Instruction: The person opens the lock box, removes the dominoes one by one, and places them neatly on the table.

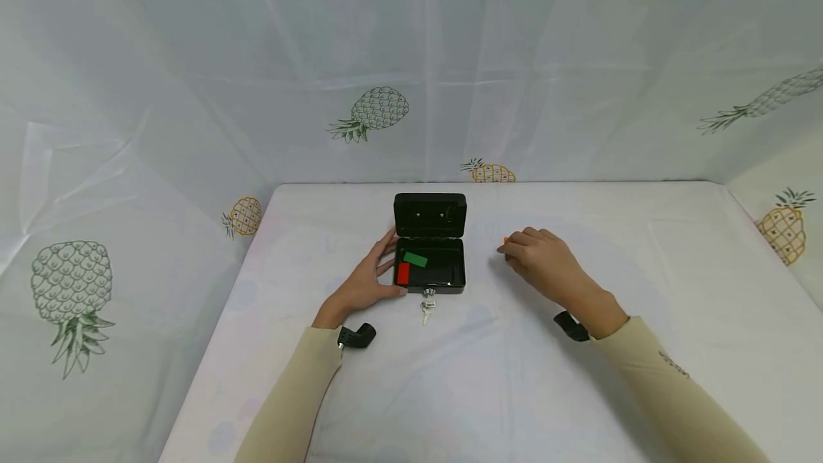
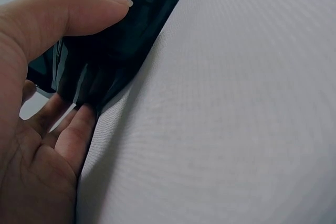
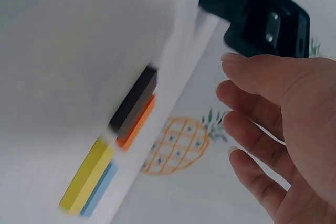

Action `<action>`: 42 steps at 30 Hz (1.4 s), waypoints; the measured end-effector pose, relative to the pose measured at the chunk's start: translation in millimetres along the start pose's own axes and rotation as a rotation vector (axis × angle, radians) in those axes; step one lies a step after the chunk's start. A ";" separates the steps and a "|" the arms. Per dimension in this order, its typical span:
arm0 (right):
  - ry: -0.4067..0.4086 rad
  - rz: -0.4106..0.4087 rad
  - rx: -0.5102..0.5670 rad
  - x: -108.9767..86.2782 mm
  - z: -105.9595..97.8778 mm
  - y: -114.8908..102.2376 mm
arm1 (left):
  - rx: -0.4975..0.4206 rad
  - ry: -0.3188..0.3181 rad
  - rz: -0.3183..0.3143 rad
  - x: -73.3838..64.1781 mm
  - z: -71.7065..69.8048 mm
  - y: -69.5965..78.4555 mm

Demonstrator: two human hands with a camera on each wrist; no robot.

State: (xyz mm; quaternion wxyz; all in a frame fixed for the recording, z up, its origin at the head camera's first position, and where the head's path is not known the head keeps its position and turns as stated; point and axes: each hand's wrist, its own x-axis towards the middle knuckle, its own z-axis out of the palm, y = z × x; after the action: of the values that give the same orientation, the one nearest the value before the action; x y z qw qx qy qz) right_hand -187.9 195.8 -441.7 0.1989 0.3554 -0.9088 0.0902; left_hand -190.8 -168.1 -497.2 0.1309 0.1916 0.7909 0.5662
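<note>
A black cash box point(image 1: 444, 289) stands on the table with its lid point(image 1: 429, 214) raised. Inside it lie a red block point(image 1: 403, 274) and a green block point(image 1: 415, 259). My left hand point(image 1: 363, 281) holds the box at its left side, thumb at the front corner and fingers along the side wall. My right hand point(image 1: 543, 263) hovers right of the box, fingers loosely bent, nothing between them. Below it, the right wrist view has a black block point(image 3: 134, 98), an orange block point(image 3: 137, 124), a yellow block point(image 3: 86, 177) and a blue block point(image 3: 100, 190).
Small keys point(image 1: 427, 308) hang from the lock at the front of the box. A white cloth covers the table point(image 1: 450, 391). Behind the table's far edge hangs a pale curtain point(image 1: 546, 91) printed with pineapples.
</note>
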 end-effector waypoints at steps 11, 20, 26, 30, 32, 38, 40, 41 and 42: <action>-0.076 0.005 0.026 36.5 9.3 -33.8 | 0.008 -0.003 0.008 0.5 0.0 -1.9; -0.116 -0.053 0.010 59.5 24.7 -57.2 | 0.003 -0.004 0.008 -0.1 -0.4 -3.2; -0.147 -0.071 0.002 72.8 36.7 -69.2 | -0.015 -0.013 0.001 -0.4 -1.0 -1.8; -0.164 -0.079 -0.008 81.6 44.0 -75.6 | -0.015 -0.014 -0.012 -0.2 -1.1 -2.7; -0.173 -0.086 -0.017 85.7 46.9 -78.7 | -0.011 -0.013 -0.010 -0.2 -1.0 -3.1; -0.228 -0.081 -0.046 95.5 54.2 -84.9 | -0.009 -0.013 -0.005 -0.5 -1.0 -4.2; -0.251 -0.076 -0.050 97.9 56.1 -85.9 | -0.011 -0.014 -0.001 -0.3 -1.2 -4.9; -0.262 -0.074 -0.051 98.9 57.2 -86.2 | -0.011 -0.015 0.000 -0.2 -1.2 -5.0; -0.272 -0.072 -0.050 99.7 58.2 -86.5 | -0.010 -0.014 0.001 0.0 -1.3 -5.5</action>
State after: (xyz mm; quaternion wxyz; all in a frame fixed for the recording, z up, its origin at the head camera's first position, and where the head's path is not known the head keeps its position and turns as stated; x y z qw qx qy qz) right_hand -212.8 54.0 -449.9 0.0859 0.3918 -0.9159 0.0115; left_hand -192.2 -170.8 -502.0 0.1371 0.1949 0.7871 0.5689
